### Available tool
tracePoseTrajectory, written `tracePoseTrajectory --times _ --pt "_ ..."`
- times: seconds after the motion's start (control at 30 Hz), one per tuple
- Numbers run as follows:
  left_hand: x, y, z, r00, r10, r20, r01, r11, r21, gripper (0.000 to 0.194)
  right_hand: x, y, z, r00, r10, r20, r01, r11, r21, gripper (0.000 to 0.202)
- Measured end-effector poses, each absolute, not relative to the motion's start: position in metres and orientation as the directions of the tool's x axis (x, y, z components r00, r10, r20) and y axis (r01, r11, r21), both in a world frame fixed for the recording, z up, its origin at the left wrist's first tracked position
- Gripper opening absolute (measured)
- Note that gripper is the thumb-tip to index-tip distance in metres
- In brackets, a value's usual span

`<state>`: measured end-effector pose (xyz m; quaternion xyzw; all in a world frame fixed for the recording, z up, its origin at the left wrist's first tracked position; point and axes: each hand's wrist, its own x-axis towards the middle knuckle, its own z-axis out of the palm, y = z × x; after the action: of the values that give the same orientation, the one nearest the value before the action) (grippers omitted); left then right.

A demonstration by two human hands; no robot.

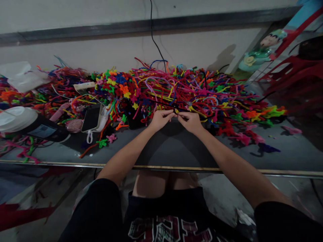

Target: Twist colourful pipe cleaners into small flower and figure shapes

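Head view: the left hand (161, 119) and right hand (189, 121) meet over the tabletop (176, 148), their fingers pinched closed on a small yellow-and-dark chenille piece (176, 111), partly hidden, its form too small to determine. The piece is between the two hands at the near edge of a heap of multicoloured chenille stems (161, 84). Left of the hands, a smartphone (92, 117) lies near a pink bristle brush (74, 125); pink chenille flowers (242, 138) lie to the right.

Dim overall; soft shadow on wall (121, 48); edges stretched, blurred.
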<state>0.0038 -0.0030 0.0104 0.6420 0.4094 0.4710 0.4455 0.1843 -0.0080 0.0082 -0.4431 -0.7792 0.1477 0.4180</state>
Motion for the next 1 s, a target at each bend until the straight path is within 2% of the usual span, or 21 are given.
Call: tracePoseTrajectory --times 0.1,0.2,0.37,0.5,0.63,0.7,0.77,0.83,0.93,1.0 --pt "0.004 -0.005 0.010 0.171 0.932 0.319 0.319 -0.359 0.877 0.020 0.182 -0.010 0.011 -0.231 0.832 0.505 0.530 0.543 -0.652 0.025" --pt "0.003 -0.006 0.008 0.181 0.900 0.397 0.435 -0.435 0.788 0.020 0.178 -0.012 0.012 -0.218 0.847 0.485 0.504 0.523 -0.687 0.024" --pt "0.005 -0.009 0.007 0.276 0.876 0.396 0.549 -0.482 0.683 0.027 0.173 -0.015 0.011 -0.162 0.889 0.429 0.436 0.454 -0.777 0.022" --pt "0.010 -0.011 0.006 0.348 0.837 0.423 0.642 -0.541 0.543 0.034 0.170 -0.013 0.007 -0.079 0.933 0.351 0.266 0.359 -0.895 0.023" --pt "0.014 -0.016 0.005 0.439 0.789 0.430 0.649 -0.609 0.456 0.045 0.169 -0.006 0.004 0.022 0.962 0.273 0.133 0.267 -0.954 0.021" --pt "0.013 -0.018 0.007 0.439 0.766 0.470 0.632 -0.635 0.445 0.042 0.171 -0.003 0.005 0.024 0.973 0.232 0.082 0.229 -0.970 0.019" --pt "0.008 -0.017 0.010 0.383 0.745 0.546 0.616 -0.646 0.450 0.036 0.173 0.000 0.008 -0.028 0.986 0.164 0.028 0.165 -0.986 0.019" --pt "0.001 -0.015 0.013 0.340 0.713 0.614 0.602 -0.666 0.440 0.034 0.177 0.002 0.012 -0.155 0.985 0.076 -0.014 0.075 -0.997 0.020" --pt "-0.010 -0.009 0.017 0.469 0.639 0.610 0.549 -0.752 0.366 0.033 0.184 0.004 0.016 -0.411 0.911 -0.033 0.007 -0.033 -0.999 0.023" --pt "-0.015 -0.008 0.020 0.569 0.599 0.563 0.517 -0.793 0.322 0.033 0.189 0.005 0.017 -0.505 0.861 -0.058 0.035 -0.047 -0.998 0.025"
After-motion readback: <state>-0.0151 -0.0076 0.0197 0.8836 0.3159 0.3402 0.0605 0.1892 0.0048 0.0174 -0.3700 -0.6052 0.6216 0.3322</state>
